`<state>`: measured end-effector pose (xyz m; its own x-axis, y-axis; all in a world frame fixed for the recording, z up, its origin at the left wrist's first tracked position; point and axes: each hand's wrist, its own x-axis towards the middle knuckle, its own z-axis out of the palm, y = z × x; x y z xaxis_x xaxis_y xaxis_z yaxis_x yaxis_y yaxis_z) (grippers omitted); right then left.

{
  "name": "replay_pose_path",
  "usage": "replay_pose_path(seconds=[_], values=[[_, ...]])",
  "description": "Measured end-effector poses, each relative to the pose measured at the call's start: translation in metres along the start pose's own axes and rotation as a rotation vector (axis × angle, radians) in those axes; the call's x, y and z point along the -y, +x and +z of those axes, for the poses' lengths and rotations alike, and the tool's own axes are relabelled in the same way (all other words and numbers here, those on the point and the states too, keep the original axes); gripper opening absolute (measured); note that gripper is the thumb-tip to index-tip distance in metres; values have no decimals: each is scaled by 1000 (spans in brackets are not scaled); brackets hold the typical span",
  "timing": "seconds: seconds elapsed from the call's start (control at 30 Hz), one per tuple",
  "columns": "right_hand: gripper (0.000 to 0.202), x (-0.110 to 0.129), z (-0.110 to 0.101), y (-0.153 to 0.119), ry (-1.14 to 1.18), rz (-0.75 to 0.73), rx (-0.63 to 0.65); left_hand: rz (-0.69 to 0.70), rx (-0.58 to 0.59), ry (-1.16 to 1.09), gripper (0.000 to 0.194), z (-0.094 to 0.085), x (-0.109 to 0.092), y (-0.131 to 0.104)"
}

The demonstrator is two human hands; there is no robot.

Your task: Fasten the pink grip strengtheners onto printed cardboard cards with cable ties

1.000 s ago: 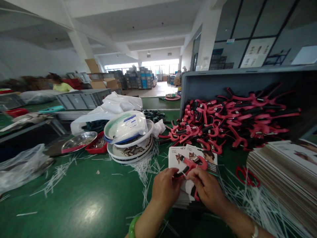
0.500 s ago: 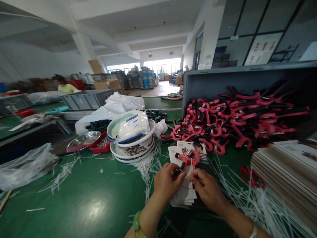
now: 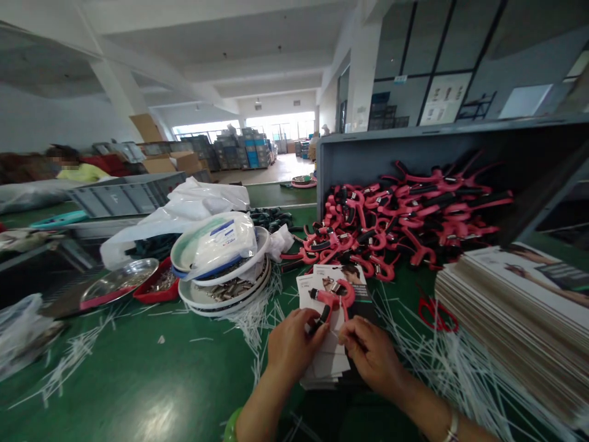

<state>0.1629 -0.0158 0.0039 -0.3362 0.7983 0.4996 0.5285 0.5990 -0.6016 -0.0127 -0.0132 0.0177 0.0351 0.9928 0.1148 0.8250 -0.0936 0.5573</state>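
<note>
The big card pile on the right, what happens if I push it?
The card pile might slide apart, since its edges look uneven. It would probably feel heavy, with so many cards layered. Its flat, smooth-looking top may be slippery.

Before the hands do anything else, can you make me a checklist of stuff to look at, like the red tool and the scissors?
1. Red-and-black tool lying on the printed cards: ok.
2. Left hand at the tool's black handle: ok.
3. Cards under the tool in one neat pile: not ok, their edges are uneven.
4. Loose white strips tidied up: not ok, they're scattered over the green table.
5. A strip fastened tight on the tool: cannot tell, it's too small and the fingers are in the way.
6. Red scissors out of the hands' way: ok, they lie off to the right.
</note>
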Motion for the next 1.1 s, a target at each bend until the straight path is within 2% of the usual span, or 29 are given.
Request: replay_pose_path(seconds=[0.07,0.13,0.17,0.2,0.27,0.3,0.37,0.57,0.7,0.77,0.93,1.0,1.1], values=[[23,-14,-22,0,-26,61,35,-15,-4,-14,23,2,1,-2],[25,-40,-54,2,-171,289,-115,-25,-26,-24,23,4,1,-3],[24,-55,-71,3,-309,386,-116,-27,-39,-29,23,5,1,-4],[23,-71,-87,5,-471,469,-8,-29,-51,-36,23,6,1,-5],[19,-97,-110,8,-762,663,311,-39,-71,-53,22,9,0,-6],[17,-107,-116,10,-790,692,351,-47,-82,-61,22,11,-1,-7],[16,-117,-118,15,-818,753,427,-54,-106,-76,22,14,0,-8],[10,-122,-108,25,-744,866,408,-34,-145,-120,22,19,5,-9],[16,-122,-117,21,-630,869,292,-31,-143,-145,24,20,8,-9],[21,-119,-120,13,-486,897,217,-27,-143,-160,23,21,9,-8],[44,-114,-115,-15,355,1059,-44,-33,-164,-179,20,24,11,-7],[49,-115,-114,-21,397,1057,-108,-28,-175,-176,19,24,10,-7],[50,-115,-117,-21,236,1020,-157,-30,-179,-167,19,25,10,-8]])
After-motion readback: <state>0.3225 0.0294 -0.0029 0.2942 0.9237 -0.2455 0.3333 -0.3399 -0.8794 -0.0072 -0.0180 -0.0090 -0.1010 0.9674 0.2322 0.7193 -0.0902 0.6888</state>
